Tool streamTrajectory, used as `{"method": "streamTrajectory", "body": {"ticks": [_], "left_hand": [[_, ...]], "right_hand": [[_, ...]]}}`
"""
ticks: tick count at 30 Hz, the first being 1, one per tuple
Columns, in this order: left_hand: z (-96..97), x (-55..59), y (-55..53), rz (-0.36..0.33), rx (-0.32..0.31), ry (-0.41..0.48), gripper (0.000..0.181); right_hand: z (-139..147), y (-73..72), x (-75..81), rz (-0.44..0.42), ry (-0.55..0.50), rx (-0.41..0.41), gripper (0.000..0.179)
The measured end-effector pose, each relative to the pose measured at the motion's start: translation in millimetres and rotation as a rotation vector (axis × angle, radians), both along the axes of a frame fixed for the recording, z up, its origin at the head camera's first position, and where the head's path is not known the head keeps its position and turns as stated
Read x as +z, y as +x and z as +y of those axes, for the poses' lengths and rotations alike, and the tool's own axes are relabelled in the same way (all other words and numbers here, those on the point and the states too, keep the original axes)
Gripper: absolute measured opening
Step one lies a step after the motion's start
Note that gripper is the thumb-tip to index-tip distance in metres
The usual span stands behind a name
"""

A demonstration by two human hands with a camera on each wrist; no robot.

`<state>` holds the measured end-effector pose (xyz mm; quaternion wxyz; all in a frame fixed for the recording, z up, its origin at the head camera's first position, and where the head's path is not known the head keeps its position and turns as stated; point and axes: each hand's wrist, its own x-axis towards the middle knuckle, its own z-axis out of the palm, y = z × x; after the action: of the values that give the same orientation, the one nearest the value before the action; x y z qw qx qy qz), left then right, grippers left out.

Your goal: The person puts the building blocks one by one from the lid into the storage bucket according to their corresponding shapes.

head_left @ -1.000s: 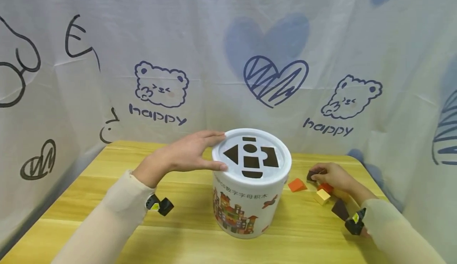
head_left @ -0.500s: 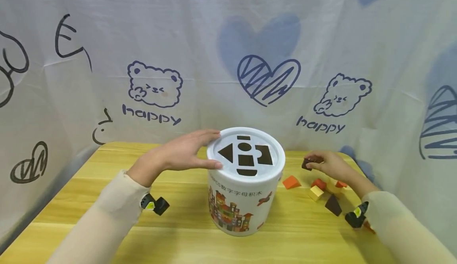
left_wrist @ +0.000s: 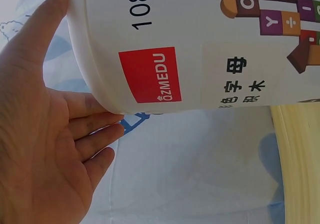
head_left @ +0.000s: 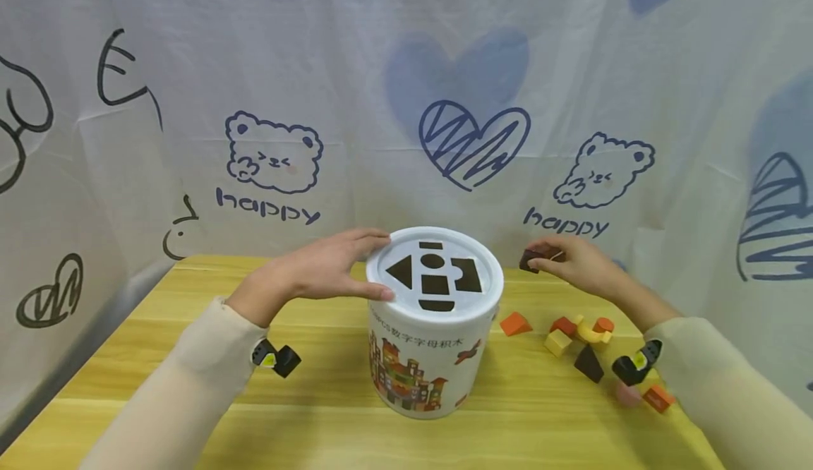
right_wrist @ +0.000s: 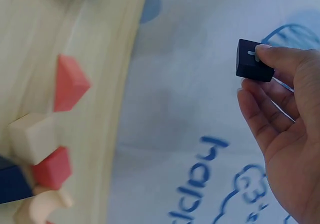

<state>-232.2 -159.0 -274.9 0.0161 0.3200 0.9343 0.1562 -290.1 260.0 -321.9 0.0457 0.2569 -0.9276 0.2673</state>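
The right hand (head_left: 581, 267) has risen from the loose blocks (head_left: 557, 343), pinching the dark block (head_left: 528, 260) between thumb and fingers, right of the tub (head_left: 424, 360). The left hand (head_left: 327, 267) lies spread against its upper edge, seemingly to steady it.

Soft, diffuse light fills the head view at moderate brightness, leaving the curtain (head_left: 362, 75) greyish and laying faint, blurry-edged shadows on the counter (head_left: 324, 428). The bucket's white lid (head_left: 402, 305) is bright, its cutouts nearly black. The left wrist view is pale, brightest at upper left, with the red label (left_wrist: 150, 75) legible. In the right wrist view, the coral wedge (right_wrist: 71, 83) looks slightly soft.
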Motion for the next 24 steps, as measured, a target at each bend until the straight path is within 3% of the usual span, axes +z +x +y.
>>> {"method": "streamTrajectory", "body": {"ticks": [5,12,24], "left_hand": [[-0.1,-0.8,1.9,0.019,0.016,-0.026,0.106],[0.0,-3.5,3.4,0.034,0.032,-0.029,0.107],[-0.7,-4.8,0.8,0.046,0.031,-0.011,0.107]], "right_hand": [[-17,6.2,22.9,0.074,-0.013,0.031,0.028],[-46,12.8,49.2,0.099,0.003,0.103,0.034],[-99,11.4,63.0,0.135,-0.02,0.188,0.03]]}}
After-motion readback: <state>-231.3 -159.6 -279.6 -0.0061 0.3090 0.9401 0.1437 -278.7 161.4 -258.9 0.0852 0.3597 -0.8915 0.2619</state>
